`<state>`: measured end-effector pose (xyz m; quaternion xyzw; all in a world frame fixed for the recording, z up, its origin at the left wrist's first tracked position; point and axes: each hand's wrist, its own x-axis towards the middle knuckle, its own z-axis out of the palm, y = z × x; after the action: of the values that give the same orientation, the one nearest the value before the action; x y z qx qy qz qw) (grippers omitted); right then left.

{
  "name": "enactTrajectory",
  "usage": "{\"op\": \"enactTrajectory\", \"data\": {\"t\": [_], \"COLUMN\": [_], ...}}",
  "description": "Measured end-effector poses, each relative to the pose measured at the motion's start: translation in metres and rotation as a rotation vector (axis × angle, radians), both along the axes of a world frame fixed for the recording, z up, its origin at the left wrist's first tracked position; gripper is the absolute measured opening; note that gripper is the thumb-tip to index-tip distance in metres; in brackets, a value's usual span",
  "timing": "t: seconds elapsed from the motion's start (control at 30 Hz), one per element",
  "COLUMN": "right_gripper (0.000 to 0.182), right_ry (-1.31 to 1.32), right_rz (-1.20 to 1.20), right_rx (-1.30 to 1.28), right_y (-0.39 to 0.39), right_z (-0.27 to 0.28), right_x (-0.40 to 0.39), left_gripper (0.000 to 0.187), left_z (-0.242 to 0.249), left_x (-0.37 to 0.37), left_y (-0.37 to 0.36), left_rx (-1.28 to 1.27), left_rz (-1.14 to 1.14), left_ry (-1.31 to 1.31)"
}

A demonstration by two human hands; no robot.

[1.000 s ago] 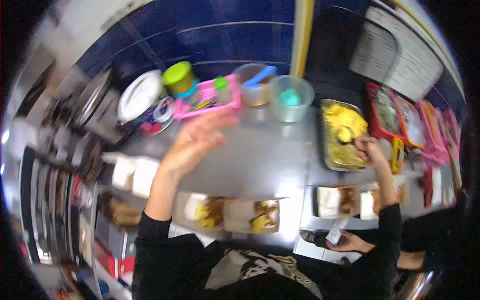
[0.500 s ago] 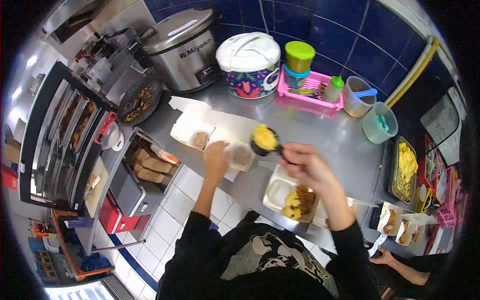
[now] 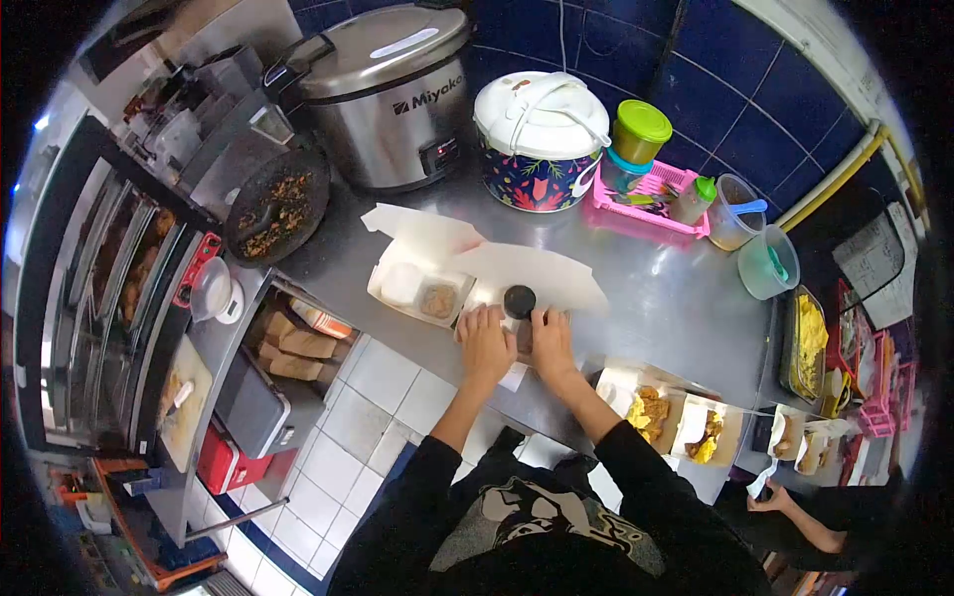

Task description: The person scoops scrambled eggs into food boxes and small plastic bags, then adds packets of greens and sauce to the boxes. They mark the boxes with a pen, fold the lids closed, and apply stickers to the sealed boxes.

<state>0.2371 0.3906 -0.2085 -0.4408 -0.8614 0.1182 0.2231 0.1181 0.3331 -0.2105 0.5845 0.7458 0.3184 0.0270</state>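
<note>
A black scoop (image 3: pixel 519 301) sits bottom-up in an open white box (image 3: pixel 542 273), its yellow food no longer visible. My left hand (image 3: pixel 486 345) is closed on the left part of that box. On the other side my right hand (image 3: pixel 554 348) is closed by the scoop, whose handle is mostly hidden under the fingers. Touching this box on the left, another open box (image 3: pixel 386 248) holds white rice (image 3: pixel 401 284) and a brown piece (image 3: pixel 438 300). Open boxes with yellow and brown food (image 3: pixel 651 412) stand near the counter's front edge, to the right.
A rice cooker (image 3: pixel 383 109), patterned pot (image 3: pixel 542 164), pink basket (image 3: pixel 676 230) and plastic tubs (image 3: pixel 767 260) line the back. A stone mortar (image 3: pixel 278 207) stands left. A tray of yellow food (image 3: pixel 810 338) and another person's hand (image 3: pixel 775 500) are at right.
The scoop has moved left and turned over into the box. My left hand has shifted right, onto this box, and my right hand has come in beside it. The view has shifted too.
</note>
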Motion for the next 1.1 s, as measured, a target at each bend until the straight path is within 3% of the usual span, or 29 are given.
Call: {"op": "enactTrajectory", "data": {"t": [0.1,0.27,0.33,0.37,0.43,0.47,0.53,0.6,0.7,0.8,0.83,0.9,0.93,1.03,1.1], "right_gripper": [0.029,0.027,0.029,0.029,0.016,0.016,0.013,0.013,0.012,0.014,0.014,0.019,0.019,0.018,0.018], "right_ry": [-0.048,-0.008,0.258,0.256,0.531,0.534,0.987,0.972,0.867,0.556,0.248,0.021,0.025,-0.344,-0.512], "right_rz": [-0.01,0.001,0.004,-0.01,0.004,-0.03,-0.074,-0.123,-0.372,-0.568,-0.644,-0.655,-0.663,-0.716,-0.769], "right_rx": [0.044,0.052,0.041,0.042,-0.525,-0.51,-0.938,-0.859,-0.485,-0.085,0.145,0.369,0.377,0.194,0.069], "right_y": [0.001,-0.001,0.001,0.001,0.0,-0.002,-0.01,-0.012,0.003,0.05,0.07,0.104,0.124,0.187,0.216], "right_z": [-0.007,0.001,0.014,0.022,0.057,0.082,0.138,0.186,0.226,0.228,0.224,0.215,0.198,0.127,0.107], "right_x": [-0.001,0.005,0.009,0.017,0.038,0.052,0.094,0.154,0.268,0.417,0.466,0.55,0.592,0.697,0.705], "left_gripper": [0.035,0.038,0.036,0.033,0.03,0.027,0.019,0.016,0.015,0.016,0.016,0.017,0.019,0.028,0.037], "left_z": [-0.005,-0.003,0.002,0.005,0.016,0.019,0.013,0.063,0.121,0.16,0.172,0.192,0.196,0.181,0.163], "left_x": [0.0,-0.006,-0.008,-0.009,-0.007,-0.006,-0.006,0.01,0.063,0.129,0.157,0.216,0.25,0.364,0.444], "left_y": [0.003,-0.002,-0.001,-0.002,-0.004,-0.002,0.006,0.014,0.036,0.064,0.072,0.094,0.108,0.154,0.18], "left_rx": [0.077,0.122,0.172,0.219,0.285,0.35,0.51,0.457,0.528,0.545,0.436,0.189,0.061,-0.441,-0.915], "left_rz": [0.034,0.006,-0.004,-0.008,0.018,0.052,0.014,-0.016,-0.221,-0.453,-0.578,-0.827,-0.917,-1.15,-0.971], "left_ry": [0.01,-0.193,-0.276,-0.357,-0.452,-0.551,-0.61,-0.68,-0.738,-0.756,-0.774,-0.782,-0.836,-1.165,-1.411]}}
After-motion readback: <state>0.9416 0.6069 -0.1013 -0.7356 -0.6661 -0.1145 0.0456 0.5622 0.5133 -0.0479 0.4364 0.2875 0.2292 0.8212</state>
